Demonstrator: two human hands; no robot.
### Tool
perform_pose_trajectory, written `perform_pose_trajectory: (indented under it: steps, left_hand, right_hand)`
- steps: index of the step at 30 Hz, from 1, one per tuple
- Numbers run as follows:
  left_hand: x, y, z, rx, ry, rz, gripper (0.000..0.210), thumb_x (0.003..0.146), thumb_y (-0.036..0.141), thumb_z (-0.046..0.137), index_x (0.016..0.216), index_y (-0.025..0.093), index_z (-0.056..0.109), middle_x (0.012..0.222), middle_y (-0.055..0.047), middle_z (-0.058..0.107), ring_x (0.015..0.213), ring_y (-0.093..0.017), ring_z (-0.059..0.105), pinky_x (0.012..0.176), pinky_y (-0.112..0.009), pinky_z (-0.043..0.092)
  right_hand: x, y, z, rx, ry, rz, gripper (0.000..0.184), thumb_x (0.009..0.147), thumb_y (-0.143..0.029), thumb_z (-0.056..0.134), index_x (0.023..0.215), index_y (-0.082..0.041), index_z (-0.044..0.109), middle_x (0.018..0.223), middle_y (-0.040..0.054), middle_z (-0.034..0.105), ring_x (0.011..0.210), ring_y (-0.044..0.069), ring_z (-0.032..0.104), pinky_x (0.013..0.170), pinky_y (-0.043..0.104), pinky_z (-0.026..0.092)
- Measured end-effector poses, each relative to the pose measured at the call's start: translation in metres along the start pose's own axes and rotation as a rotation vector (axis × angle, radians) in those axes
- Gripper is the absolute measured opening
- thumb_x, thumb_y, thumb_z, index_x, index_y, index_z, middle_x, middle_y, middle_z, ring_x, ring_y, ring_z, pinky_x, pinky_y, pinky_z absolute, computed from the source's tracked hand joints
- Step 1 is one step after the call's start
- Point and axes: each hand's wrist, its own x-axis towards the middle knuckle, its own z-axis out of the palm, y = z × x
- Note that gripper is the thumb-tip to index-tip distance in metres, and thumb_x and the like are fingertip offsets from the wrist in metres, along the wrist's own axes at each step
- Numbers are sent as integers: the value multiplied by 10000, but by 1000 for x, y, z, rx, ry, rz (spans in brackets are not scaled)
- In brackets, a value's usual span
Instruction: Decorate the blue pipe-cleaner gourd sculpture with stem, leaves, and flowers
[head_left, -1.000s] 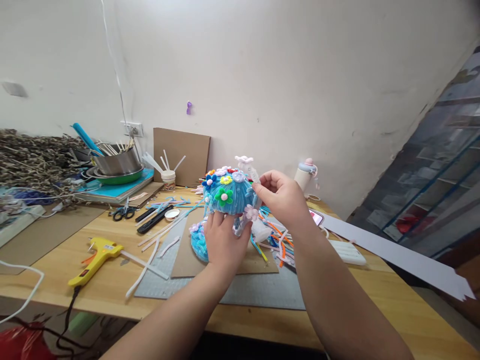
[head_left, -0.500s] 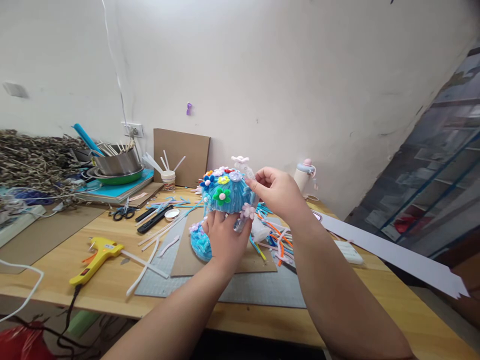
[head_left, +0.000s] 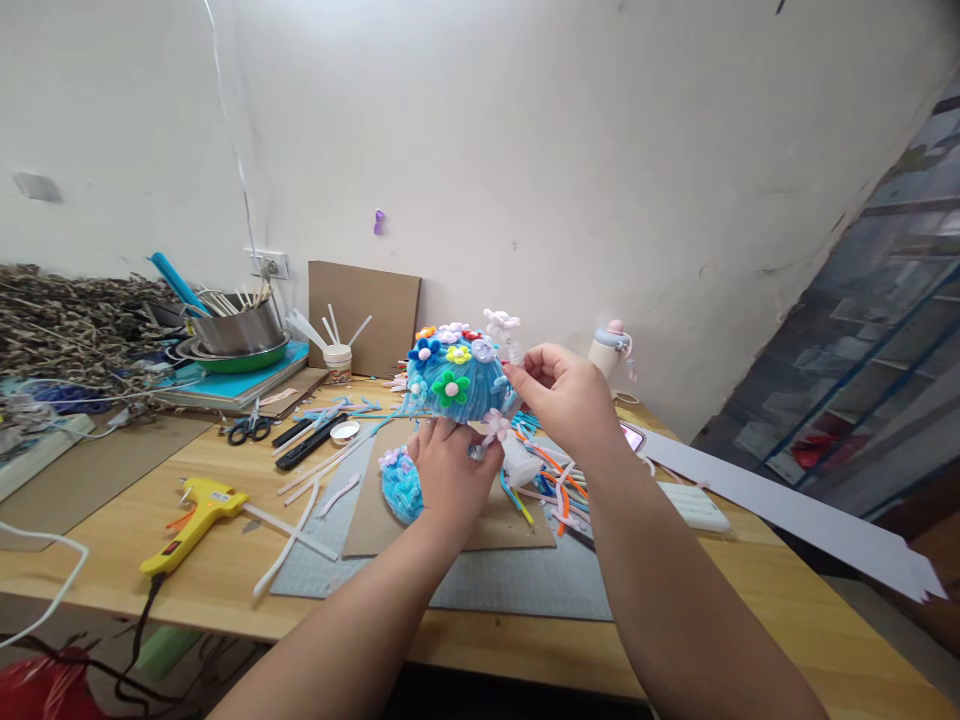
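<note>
A blue mushroom-shaped pipe-cleaner craft (head_left: 480,395) stands over a brown cardboard sheet (head_left: 367,535). Small coloured flowers cover its domed top, and its blue round base (head_left: 403,492) shows at the lower left. Beneath the dome, my left hand (head_left: 455,470) is closed around the middle of the piece, hiding most of it. At the dome's right side my right hand (head_left: 566,390) pinches with thumb and forefinger. A pale pipe-cleaner flower (head_left: 501,319) rises there on a coiled stem, which runs down to those fingertips. Another pale pink flower (head_left: 495,426) hangs below the dome's right edge.
A yellow glue gun (head_left: 196,515) lies at left on the wooden table, near scissors (head_left: 249,428) and black cutters (head_left: 311,442). Loose pipe cleaners (head_left: 562,490) are heaped at right, before a bottle (head_left: 609,350). A grey cutting mat (head_left: 517,590) lies under the cardboard.
The dome has tilted or shifted slightly to the right, with its flowers. My right hand has moved a little right and down, still pinching; my left hand stays under the dome.
</note>
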Motion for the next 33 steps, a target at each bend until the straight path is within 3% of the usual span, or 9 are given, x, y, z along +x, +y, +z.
perform_pose_trajectory:
  steps: [8, 23, 33]
  left_hand:
    - [2, 0, 0, 20, -32, 13, 89, 705, 263, 673, 630, 229, 641, 789, -25, 643, 863, -246, 532, 714, -390, 308]
    - [4, -2, 0, -8, -44, 15, 121, 735, 233, 640, 632, 218, 576, 820, -17, 654, 860, -226, 542, 742, -378, 319]
    - [2, -2, 0, -13, -32, 16, 95, 719, 234, 669, 651, 221, 605, 816, -19, 648, 865, -224, 540, 738, -373, 321]
  right_hand:
    - [-10, 7, 3, 73, 92, -25, 265, 826, -447, 579, 743, -196, 564, 653, 7, 599, 612, 145, 571, 609, 283, 488]
    - [-21, 9, 11, 197, 214, 21, 250, 802, -438, 617, 753, -199, 559, 649, -5, 574, 603, 145, 572, 596, 288, 505]
    - [-19, 7, 8, 130, 187, 32, 246, 812, -447, 594, 763, -209, 558, 666, 14, 602, 612, 157, 581, 609, 299, 504]
